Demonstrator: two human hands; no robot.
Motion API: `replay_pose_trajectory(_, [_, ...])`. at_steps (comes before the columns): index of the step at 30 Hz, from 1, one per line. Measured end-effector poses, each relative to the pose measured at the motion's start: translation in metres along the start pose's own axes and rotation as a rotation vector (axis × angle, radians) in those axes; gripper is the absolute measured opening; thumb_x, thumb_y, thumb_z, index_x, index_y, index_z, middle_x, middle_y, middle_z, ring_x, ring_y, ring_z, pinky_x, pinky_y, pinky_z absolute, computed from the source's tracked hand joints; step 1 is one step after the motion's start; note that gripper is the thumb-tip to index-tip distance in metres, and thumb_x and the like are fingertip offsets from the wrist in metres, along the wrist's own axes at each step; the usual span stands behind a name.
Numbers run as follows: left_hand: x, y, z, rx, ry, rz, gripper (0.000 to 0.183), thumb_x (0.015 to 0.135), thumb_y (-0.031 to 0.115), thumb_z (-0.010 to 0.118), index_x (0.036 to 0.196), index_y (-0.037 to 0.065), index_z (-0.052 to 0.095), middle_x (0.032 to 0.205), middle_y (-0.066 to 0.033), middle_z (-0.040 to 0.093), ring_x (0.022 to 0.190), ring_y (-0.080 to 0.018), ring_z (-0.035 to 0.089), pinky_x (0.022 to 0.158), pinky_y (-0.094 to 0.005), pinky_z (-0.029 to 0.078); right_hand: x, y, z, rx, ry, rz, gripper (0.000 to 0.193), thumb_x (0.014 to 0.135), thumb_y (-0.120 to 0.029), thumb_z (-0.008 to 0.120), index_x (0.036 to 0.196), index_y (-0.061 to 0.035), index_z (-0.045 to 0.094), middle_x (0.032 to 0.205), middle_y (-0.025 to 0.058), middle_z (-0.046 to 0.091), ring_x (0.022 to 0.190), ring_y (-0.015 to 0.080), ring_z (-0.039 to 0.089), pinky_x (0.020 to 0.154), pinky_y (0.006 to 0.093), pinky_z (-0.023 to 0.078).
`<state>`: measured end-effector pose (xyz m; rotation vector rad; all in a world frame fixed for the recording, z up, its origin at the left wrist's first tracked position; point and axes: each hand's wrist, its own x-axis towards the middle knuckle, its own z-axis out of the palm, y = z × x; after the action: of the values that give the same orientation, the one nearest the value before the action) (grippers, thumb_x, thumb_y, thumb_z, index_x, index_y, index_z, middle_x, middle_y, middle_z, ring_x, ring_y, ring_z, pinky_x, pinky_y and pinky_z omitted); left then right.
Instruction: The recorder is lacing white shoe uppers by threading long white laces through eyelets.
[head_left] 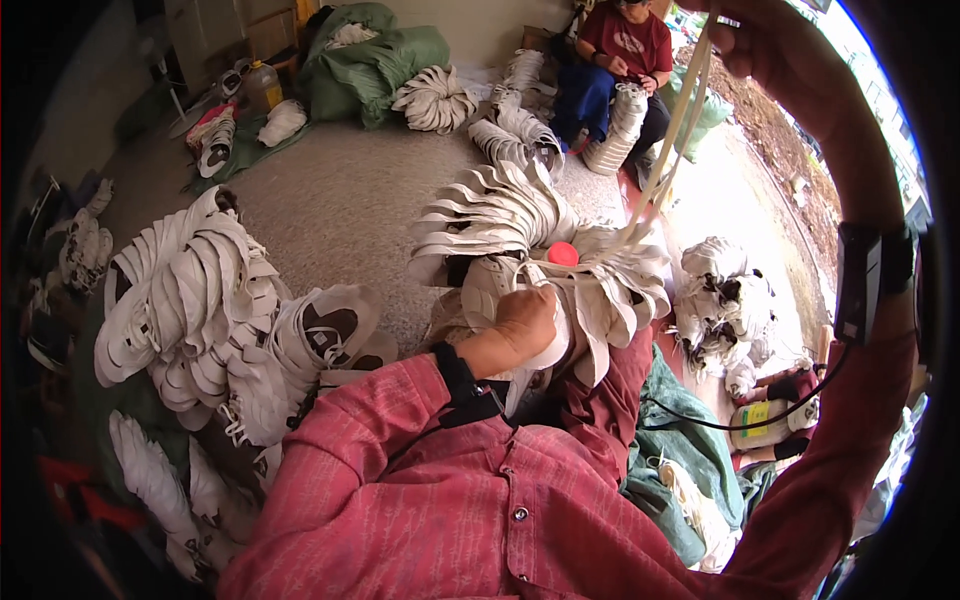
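Note:
In front of me a fanned bundle of white shoe uppers (510, 215) rests near my lap. My left hand (525, 322) is closed on the edge of a white shoe upper (488, 285) at the near side of the bundle. High at the upper right, my raised right hand (755, 50) grips pale shoelaces (672, 150). These run taut down to the uppers at the bundle's right side. A round red lid (563, 254) shows among the uppers, just beyond my left hand; what it belongs to is hidden.
Stacked white uppers (190, 300) lie to my left, and another heap (725, 310) sits at the right. A green sack (375, 65) stands at the back. Beyond the bundle, a seated person (630, 50) handles a stack of uppers (620, 125). Green cloth (665, 450) lies by my right leg.

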<state>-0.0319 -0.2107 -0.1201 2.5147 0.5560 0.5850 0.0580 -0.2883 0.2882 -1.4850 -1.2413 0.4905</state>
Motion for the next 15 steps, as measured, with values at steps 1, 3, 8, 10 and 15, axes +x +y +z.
replay_pose_trajectory(1, [-0.003, 0.000, 0.001, 0.003, 0.020, -0.002, 0.012, 0.081, 0.015, 0.061, 0.082, 0.003, 0.059, 0.076, -0.0187, 0.065, 0.068, -0.0379, 0.065, 0.063, -0.0476, 0.050, 0.000, 0.001, 0.002, 0.004, -0.045, 0.067, 0.022, 0.099, -0.013, 0.049, 0.110, 0.0049, 0.057, 0.087, 0.0106, 0.070, 0.063, 0.0142, 0.067, 0.049, 0.0250, 0.056])
replay_pose_trajectory(3, [-0.014, -0.003, 0.001, 0.048, 0.009, 0.156, 0.009, 0.081, 0.013, 0.060, 0.082, 0.005, 0.057, 0.078, -0.0169, 0.064, 0.072, -0.0360, 0.065, 0.065, -0.0462, 0.050, 0.004, 0.002, 0.005, 0.007, -0.091, 0.082, 0.021, 0.100, -0.013, 0.049, 0.109, 0.0045, 0.058, 0.084, 0.0090, 0.069, 0.064, 0.0145, 0.067, 0.051, 0.0246, 0.056])
replay_pose_trajectory(8, [-0.048, -0.038, -0.015, -0.203, -0.223, 0.743, 0.036, 0.077, 0.028, 0.071, 0.101, 0.003, 0.064, 0.095, -0.0141, 0.063, 0.099, -0.0314, 0.059, 0.096, -0.0423, 0.042, 0.027, -0.014, 0.007, 0.003, 0.108, -0.110, 0.018, 0.100, -0.010, 0.047, 0.107, 0.0028, 0.058, 0.076, 0.0039, 0.065, 0.062, 0.0111, 0.063, 0.057, 0.0233, 0.055])
replay_pose_trajectory(10, [-0.051, -0.046, -0.017, -0.220, -0.266, 0.764, 0.035, 0.077, 0.029, 0.071, 0.100, 0.003, 0.065, 0.095, -0.0139, 0.064, 0.099, -0.0307, 0.060, 0.098, -0.0414, 0.042, 0.038, -0.016, 0.009, 0.044, 0.024, -0.140, 0.018, 0.100, -0.010, 0.047, 0.106, 0.0038, 0.057, 0.075, 0.0042, 0.063, 0.063, 0.0117, 0.062, 0.057, 0.0238, 0.054])
replay_pose_trajectory(15, [-0.047, -0.044, -0.009, -0.137, -0.421, 0.787, 0.046, 0.076, 0.044, 0.069, 0.097, 0.003, 0.067, 0.091, -0.0124, 0.067, 0.099, -0.0285, 0.061, 0.102, -0.0400, 0.041, 0.060, -0.022, 0.029, -0.008, 0.105, -0.051, 0.020, 0.100, -0.008, 0.046, 0.108, 0.0077, 0.054, 0.076, 0.0079, 0.061, 0.059, 0.0133, 0.058, 0.055, 0.0240, 0.054])
